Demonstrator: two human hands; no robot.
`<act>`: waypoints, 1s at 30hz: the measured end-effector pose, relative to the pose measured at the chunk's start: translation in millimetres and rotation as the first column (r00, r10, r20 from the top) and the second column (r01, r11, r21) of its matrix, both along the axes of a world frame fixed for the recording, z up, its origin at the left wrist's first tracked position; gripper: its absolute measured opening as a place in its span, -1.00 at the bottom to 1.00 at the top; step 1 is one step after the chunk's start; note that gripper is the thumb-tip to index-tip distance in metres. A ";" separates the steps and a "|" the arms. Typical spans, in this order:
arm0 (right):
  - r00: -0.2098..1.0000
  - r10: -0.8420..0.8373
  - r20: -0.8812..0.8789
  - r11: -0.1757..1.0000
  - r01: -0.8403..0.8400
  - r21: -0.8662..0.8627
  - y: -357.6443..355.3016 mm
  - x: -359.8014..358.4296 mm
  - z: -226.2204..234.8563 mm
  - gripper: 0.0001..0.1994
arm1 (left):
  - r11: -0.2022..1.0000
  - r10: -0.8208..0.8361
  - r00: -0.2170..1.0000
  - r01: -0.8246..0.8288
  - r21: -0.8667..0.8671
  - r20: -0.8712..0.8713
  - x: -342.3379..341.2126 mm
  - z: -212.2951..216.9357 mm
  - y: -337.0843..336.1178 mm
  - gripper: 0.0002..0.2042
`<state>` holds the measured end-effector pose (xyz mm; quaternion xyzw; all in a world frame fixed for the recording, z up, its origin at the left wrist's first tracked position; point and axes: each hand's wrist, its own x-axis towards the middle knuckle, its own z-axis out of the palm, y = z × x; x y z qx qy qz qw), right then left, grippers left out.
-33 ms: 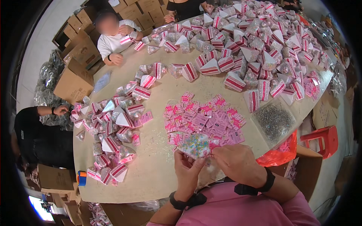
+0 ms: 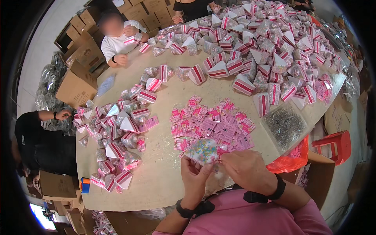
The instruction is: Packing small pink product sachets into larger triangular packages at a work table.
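Note:
My left hand (image 2: 194,176) is closed round a toy cake slice (image 2: 202,151), its thumb at the near edge. The slice's upturned face is white, dotted with blue, yellow and green bits. Against its right end, my right hand (image 2: 248,168) is closed with the fingers pinched; whatever lies between them is hidden. Just beyond both hands spreads a heap of small pink printed cards (image 2: 219,125). Right of the cards stands a clear tray (image 2: 271,133) full of small metal hooks or rings.
A large pile of wrapped pink-and-white cake slices (image 2: 243,84) covers the table's (image 2: 164,176) far right; a smaller pile (image 2: 117,133) lies left. Blue-orange tape (image 2: 84,185) sits at the left edge. Co-workers stand left and far. A red bag (image 2: 291,160) and red stool (image 2: 333,147) are right.
My hands and the cake slice stay in place. The hand of the far-left co-worker in white shifts very slightly.

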<state>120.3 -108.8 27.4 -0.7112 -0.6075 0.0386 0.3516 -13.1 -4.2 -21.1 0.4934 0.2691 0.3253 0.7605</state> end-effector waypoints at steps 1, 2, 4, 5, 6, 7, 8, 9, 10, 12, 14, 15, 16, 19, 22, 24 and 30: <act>1.000 -0.005 0.002 1.000 0.005 -0.010 -0.2 0.1 -0.2 -0.92 | 1.000 0.005 1.000 -0.005 -0.006 -0.003 0.3 1.4 0.0 -0.51; 1.000 0.000 0.008 1.000 0.000 -0.001 -0.4 0.2 0.4 -0.92 | 1.000 0.003 1.000 -0.003 0.000 0.002 -0.1 0.4 0.3 -0.51; 1.000 0.008 0.020 1.000 -0.009 0.017 -0.5 0.2 2.1 -0.91 | 1.000 -0.001 1.000 0.000 0.010 0.012 -1.3 -2.8 0.9 -0.52; 0.999 0.013 0.037 1.000 -0.013 0.016 -0.1 0.2 1.8 -0.92 | 1.000 0.003 1.000 -0.003 0.012 0.007 -1.2 -3.7 0.5 -0.51; 0.998 0.017 0.054 1.000 -0.018 0.015 0.7 0.1 1.4 -0.91 | 1.000 0.007 1.000 -0.007 0.014 0.003 -0.8 -4.6 -0.2 -0.51; 0.997 0.022 0.072 1.000 -0.023 0.013 1.0 0.1 0.8 -0.90 | 1.000 0.010 1.000 -0.010 0.016 -0.002 -0.6 -5.1 -0.7 -0.51; 0.997 0.021 0.074 1.000 -0.021 0.008 0.9 0.1 0.2 -0.90 | 1.000 0.009 1.000 -0.009 0.015 0.002 -0.4 -4.6 -1.0 -0.51; 0.997 0.020 0.077 1.000 -0.020 0.004 0.6 0.0 -0.5 -0.90 | 1.000 0.007 1.000 -0.007 0.015 0.005 -0.2 -3.4 -1.5 -0.51; 0.997 0.019 0.079 1.000 -0.019 -0.001 0.3 -0.1 -0.8 -0.90 | 1.000 0.005 1.000 -0.005 0.014 0.009 -0.1 -2.8 -1.9 -0.51; 0.998 0.014 0.066 1.000 -0.014 0.004 0.2 -0.4 -0.2 -0.89 | 0.998 0.001 1.000 -0.002 0.057 0.016 -0.8 -4.1 -2.9 -0.50; 0.998 0.008 0.056 1.000 -0.008 -0.006 -0.1 -1.0 0.4 -0.89 | 0.995 0.008 1.000 -0.009 0.101 0.015 -1.1 -4.3 -3.5 -0.49; 0.999 0.005 0.053 1.000 -0.004 -0.017 -0.5 -1.5 0.5 -0.89 | 0.992 0.017 1.000 -0.018 0.124 0.011 -1.1 -3.8 -3.8 -0.49; 0.999 0.002 0.049 1.000 0.000 -0.029 -0.8 -1.8 0.6 -0.89 | 0.989 0.026 1.000 -0.027 0.146 0.007 -1.1 -3.3 -4.0 -0.48; 0.999 0.021 -0.029 0.999 -0.022 -0.039 -0.4 -0.3 1.6 -0.88 | 0.992 0.022 1.000 -0.022 0.127 0.004 -1.6 -2.3 -3.9 -0.48; 0.985 0.051 -0.165 0.996 -0.062 -0.062 -1.5 1.9 -1.0 -0.89 | 0.990 0.026 1.000 -0.027 0.135 0.011 -2.8 -5.5 -3.1 -0.48; 0.975 0.037 -0.218 0.997 -0.052 -0.064 -1.0 1.8 -2.8 -0.90 | 0.992 0.025 1.000 -0.027 0.126 0.019 -3.3 -7.1 -2.8 -0.48; 0.966 0.001 -0.260 0.998 -0.016 -0.057 -0.2 0.1 -8.4 -0.90 | 0.992 0.020 1.000 -0.018 0.129 -0.014 -5.2 -7.8 -3.5 -0.48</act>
